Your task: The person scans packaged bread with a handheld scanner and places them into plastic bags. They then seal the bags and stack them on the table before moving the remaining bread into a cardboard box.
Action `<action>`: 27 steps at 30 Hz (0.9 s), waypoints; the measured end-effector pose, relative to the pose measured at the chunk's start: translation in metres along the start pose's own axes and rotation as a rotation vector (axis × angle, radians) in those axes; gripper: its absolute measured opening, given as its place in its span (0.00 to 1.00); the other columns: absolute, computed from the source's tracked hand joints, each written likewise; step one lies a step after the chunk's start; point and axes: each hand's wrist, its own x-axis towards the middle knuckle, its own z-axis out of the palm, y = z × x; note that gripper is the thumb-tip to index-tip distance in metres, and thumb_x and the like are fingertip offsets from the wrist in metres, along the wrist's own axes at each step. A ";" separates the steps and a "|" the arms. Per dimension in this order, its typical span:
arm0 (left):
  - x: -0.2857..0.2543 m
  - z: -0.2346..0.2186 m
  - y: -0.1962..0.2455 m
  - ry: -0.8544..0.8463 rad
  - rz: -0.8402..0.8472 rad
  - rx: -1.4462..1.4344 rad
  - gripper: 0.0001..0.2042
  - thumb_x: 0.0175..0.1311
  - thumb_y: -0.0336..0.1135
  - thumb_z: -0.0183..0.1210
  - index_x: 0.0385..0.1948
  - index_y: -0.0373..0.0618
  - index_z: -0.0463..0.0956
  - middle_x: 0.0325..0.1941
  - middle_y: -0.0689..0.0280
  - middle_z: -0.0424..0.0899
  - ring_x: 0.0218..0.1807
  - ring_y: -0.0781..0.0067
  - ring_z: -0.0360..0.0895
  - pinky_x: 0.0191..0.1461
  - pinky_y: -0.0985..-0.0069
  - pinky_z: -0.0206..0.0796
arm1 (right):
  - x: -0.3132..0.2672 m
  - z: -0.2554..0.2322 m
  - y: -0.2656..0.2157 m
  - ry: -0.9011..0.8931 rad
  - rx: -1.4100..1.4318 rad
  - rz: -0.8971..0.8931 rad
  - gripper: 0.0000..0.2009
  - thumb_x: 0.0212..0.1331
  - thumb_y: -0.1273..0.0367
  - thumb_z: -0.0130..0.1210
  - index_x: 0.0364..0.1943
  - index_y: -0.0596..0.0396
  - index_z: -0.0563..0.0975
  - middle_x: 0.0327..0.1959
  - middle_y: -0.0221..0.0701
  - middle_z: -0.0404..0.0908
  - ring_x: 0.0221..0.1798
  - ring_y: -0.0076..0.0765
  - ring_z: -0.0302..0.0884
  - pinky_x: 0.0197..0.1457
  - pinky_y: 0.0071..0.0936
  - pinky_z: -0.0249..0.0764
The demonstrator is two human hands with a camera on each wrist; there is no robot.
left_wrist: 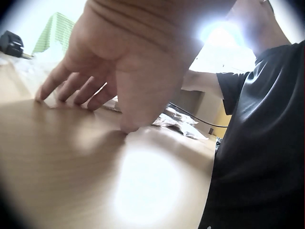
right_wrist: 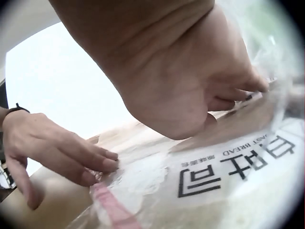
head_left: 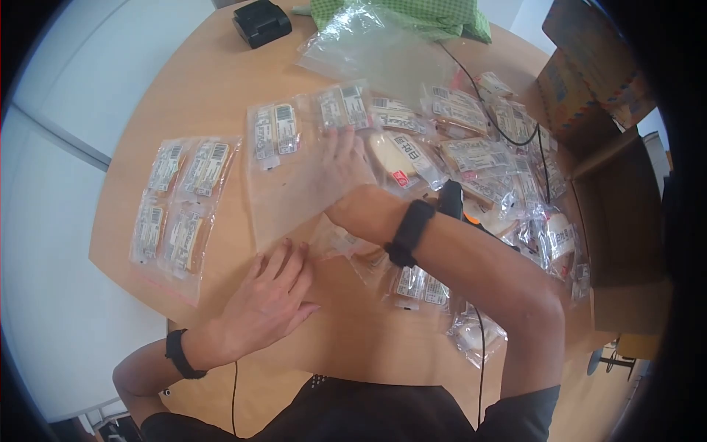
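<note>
Head view, right hand: the right hand [head_left: 340, 168] reaches across to the far side with its fingers slightly apart and fairly straight, the tips at the near edge of a bread pack [head_left: 342, 107]; it shows hazily through plastic, and whether it lies inside or under that layer I cannot tell.
Left hand: the left hand [head_left: 269, 300] is spread, thumb out to the right, fingertips resting at the near edge of the clear bag.
Clear bag: the clear bag [head_left: 283, 195] lies flat between the hands and the far packs, with a second pack [head_left: 275, 130] at its far left, just beside the one at the right fingertips.
Filled bag: to the left, apart from both hands, a filled bag [head_left: 177, 287] holds four packs in two rows.
Toast pack: just right of the right hand, a toast pack [head_left: 401, 158] with large dark lettering lies tilted.
Pile: more wrapped bread [head_left: 471, 156] overlaps across the right side, with a black gadget [head_left: 451, 197] by the right forearm and a cable [head_left: 534, 140] over the packs.
Edges: an open cardboard box [head_left: 622, 221] stands far right; loose plastic [head_left: 368, 44], a green checked cloth [head_left: 471, 26] and a black case [head_left: 261, 23] lie on the far side of the table [head_left: 147, 99].
</note>
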 end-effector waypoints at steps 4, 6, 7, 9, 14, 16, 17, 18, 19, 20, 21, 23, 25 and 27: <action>0.002 -0.001 0.003 0.022 -0.019 0.008 0.32 0.66 0.46 0.68 0.65 0.31 0.71 0.69 0.47 0.74 0.74 0.42 0.69 0.70 0.56 0.69 | -0.055 -0.039 0.001 -0.085 0.288 -0.360 0.20 0.62 0.63 0.58 0.51 0.65 0.82 0.58 0.54 0.80 0.65 0.61 0.76 0.59 0.55 0.77; 0.012 0.001 0.003 0.127 0.014 -0.130 0.30 0.64 0.41 0.68 0.63 0.30 0.72 0.67 0.48 0.75 0.72 0.43 0.71 0.69 0.58 0.70 | -0.083 -0.102 -0.009 -0.262 0.332 -0.339 0.12 0.58 0.65 0.59 0.39 0.59 0.83 0.46 0.41 0.84 0.55 0.41 0.82 0.46 0.40 0.82; 0.019 -0.001 0.003 0.228 0.055 -0.248 0.27 0.63 0.37 0.69 0.61 0.30 0.74 0.64 0.49 0.77 0.69 0.45 0.73 0.67 0.59 0.71 | -0.098 -0.128 0.001 -0.190 0.408 -0.345 0.09 0.55 0.67 0.61 0.36 0.58 0.82 0.41 0.39 0.82 0.48 0.40 0.82 0.42 0.36 0.82; 0.043 -0.007 0.011 0.334 0.023 -0.462 0.22 0.59 0.28 0.67 0.55 0.31 0.77 0.61 0.51 0.78 0.65 0.49 0.76 0.65 0.61 0.72 | -0.127 -0.166 0.038 -0.099 0.492 -0.273 0.07 0.51 0.72 0.63 0.34 0.57 0.80 0.37 0.38 0.81 0.40 0.40 0.83 0.38 0.34 0.81; 0.086 -0.011 0.011 0.394 0.442 0.433 0.19 0.63 0.31 0.61 0.53 0.31 0.82 0.60 0.53 0.82 0.58 0.53 0.80 0.64 0.61 0.74 | -0.167 -0.164 0.101 0.016 0.289 0.135 0.13 0.56 0.73 0.67 0.45 0.59 0.79 0.42 0.38 0.83 0.42 0.46 0.83 0.42 0.41 0.81; 0.091 -0.004 0.018 0.406 0.497 0.528 0.18 0.64 0.33 0.61 0.52 0.31 0.84 0.57 0.53 0.85 0.56 0.53 0.81 0.63 0.62 0.75 | -0.183 -0.150 0.114 -0.015 0.270 0.191 0.16 0.58 0.72 0.67 0.50 0.60 0.79 0.45 0.40 0.84 0.44 0.48 0.83 0.45 0.41 0.81; 0.093 -0.002 0.020 0.412 0.544 0.614 0.18 0.64 0.34 0.60 0.50 0.30 0.85 0.53 0.52 0.87 0.55 0.53 0.83 0.61 0.63 0.75 | -0.192 -0.141 0.115 -0.033 0.310 0.228 0.21 0.58 0.72 0.68 0.55 0.61 0.78 0.46 0.41 0.84 0.46 0.48 0.83 0.48 0.41 0.81; 0.095 -0.007 0.020 0.509 0.608 0.571 0.13 0.65 0.33 0.61 0.43 0.32 0.87 0.45 0.51 0.89 0.51 0.54 0.84 0.58 0.64 0.77 | -0.200 -0.135 0.116 -0.051 0.352 0.266 0.25 0.58 0.71 0.68 0.60 0.62 0.76 0.48 0.42 0.83 0.48 0.49 0.82 0.51 0.41 0.80; 0.094 -0.011 0.022 0.505 0.625 0.577 0.13 0.65 0.33 0.61 0.43 0.32 0.87 0.45 0.51 0.89 0.51 0.54 0.84 0.58 0.64 0.77 | -0.203 -0.132 0.116 -0.044 0.356 0.282 0.25 0.58 0.71 0.68 0.60 0.62 0.76 0.48 0.42 0.83 0.48 0.49 0.82 0.51 0.41 0.80; 0.091 -0.014 0.025 0.570 0.612 0.479 0.13 0.65 0.32 0.61 0.44 0.33 0.87 0.47 0.51 0.89 0.51 0.55 0.84 0.56 0.65 0.77 | -0.205 -0.129 0.115 -0.086 0.405 0.289 0.29 0.58 0.71 0.69 0.64 0.62 0.74 0.49 0.43 0.83 0.50 0.52 0.81 0.52 0.44 0.79; 0.088 -0.019 0.028 0.630 0.599 0.378 0.12 0.66 0.31 0.60 0.44 0.34 0.87 0.48 0.51 0.89 0.50 0.56 0.84 0.54 0.65 0.78 | -0.208 -0.127 0.113 -0.127 0.457 0.298 0.32 0.58 0.70 0.69 0.68 0.62 0.72 0.51 0.44 0.82 0.53 0.55 0.81 0.54 0.47 0.78; 0.083 -0.035 0.031 0.615 0.601 0.259 0.12 0.67 0.31 0.60 0.46 0.34 0.85 0.52 0.53 0.88 0.50 0.58 0.84 0.49 0.66 0.77 | -0.205 -0.119 0.113 -0.173 0.449 0.296 0.39 0.56 0.70 0.70 0.73 0.62 0.66 0.54 0.45 0.82 0.57 0.56 0.80 0.57 0.47 0.78; 0.083 -0.050 0.033 0.770 0.376 -0.184 0.08 0.71 0.32 0.60 0.43 0.37 0.84 0.44 0.56 0.88 0.47 0.66 0.84 0.43 0.71 0.74 | -0.197 -0.109 0.112 -0.144 0.568 0.298 0.43 0.55 0.71 0.70 0.77 0.62 0.62 0.59 0.47 0.80 0.60 0.57 0.79 0.62 0.46 0.78; 0.080 -0.078 0.035 0.656 0.034 -0.493 0.08 0.76 0.33 0.57 0.44 0.38 0.82 0.43 0.58 0.87 0.46 0.69 0.83 0.41 0.71 0.75 | -0.192 -0.090 0.112 -0.161 0.584 0.265 0.47 0.54 0.70 0.70 0.79 0.62 0.57 0.63 0.48 0.79 0.62 0.59 0.78 0.65 0.46 0.77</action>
